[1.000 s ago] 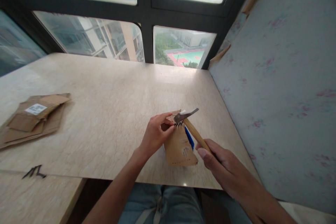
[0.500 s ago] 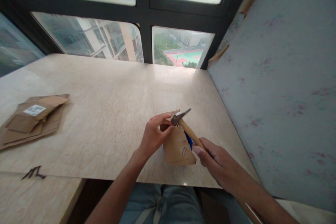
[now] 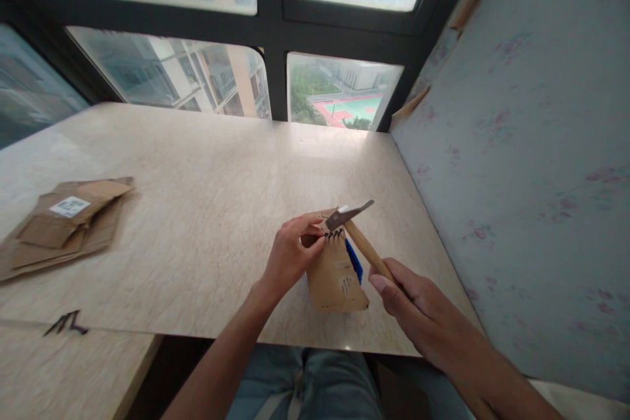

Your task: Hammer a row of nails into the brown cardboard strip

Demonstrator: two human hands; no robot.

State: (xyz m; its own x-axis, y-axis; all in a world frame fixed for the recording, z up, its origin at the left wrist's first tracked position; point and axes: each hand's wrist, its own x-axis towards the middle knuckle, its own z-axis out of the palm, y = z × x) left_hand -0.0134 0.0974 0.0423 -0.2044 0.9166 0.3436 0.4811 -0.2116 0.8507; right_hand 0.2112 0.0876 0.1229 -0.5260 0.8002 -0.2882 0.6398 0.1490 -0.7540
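My right hand [image 3: 411,302] is closed round the wooden handle of a small hammer [image 3: 367,246]. The hammer's metal head hangs just above the far edge of a tan cardboard-like block [image 3: 337,279], tilted up to the right. Along that edge, several dark nails [image 3: 335,234] stick out in a row. My left hand [image 3: 293,246] is at the block's far left corner, thumb and fingers pinched by the leftmost nail; the fingertips partly hide it. A blue patch [image 3: 354,262] shows on the block's right side.
Flattened brown cardboard packaging [image 3: 69,223] with a white label lies at the left of the pale stone-like counter [image 3: 197,210]. Several loose dark nails [image 3: 66,323] lie near the front left edge. A papered wall [image 3: 531,177] bounds the right, windows the back.
The hammer has lifted slightly and shifted right, uncovering more of the nail row. My right hand moved a little right with it. My left hand and the block stay nearly in place.
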